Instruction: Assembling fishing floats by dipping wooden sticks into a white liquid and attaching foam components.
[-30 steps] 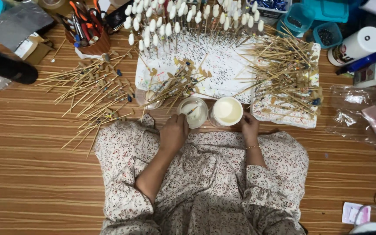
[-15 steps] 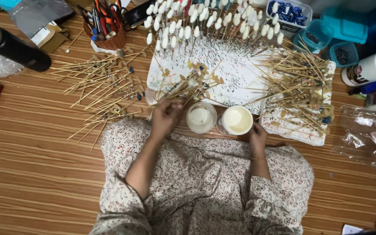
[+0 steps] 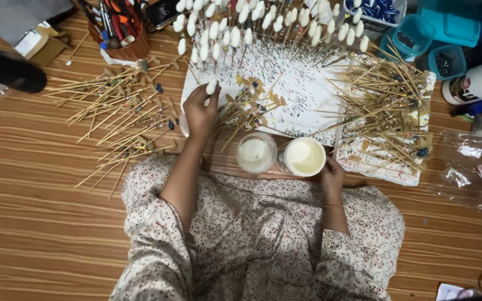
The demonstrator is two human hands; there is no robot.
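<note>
Left hand (image 3: 200, 114) pinches a thin stick with a white oval tip (image 3: 212, 87), fingers closed on it, over the left edge of the speckled white foam board (image 3: 302, 95). Tip sits just below the rows of white-tipped sticks (image 3: 241, 25) standing along the board's far edge. Right hand (image 3: 332, 175) rests against the white cup of cream liquid (image 3: 304, 156) at the board's near edge; grip cannot be told. Clear cup (image 3: 256, 151) touching it on the left. Loose bamboo skewers (image 3: 121, 114) lie on the wooden floor (image 3: 40, 223), left of the board.
</note>
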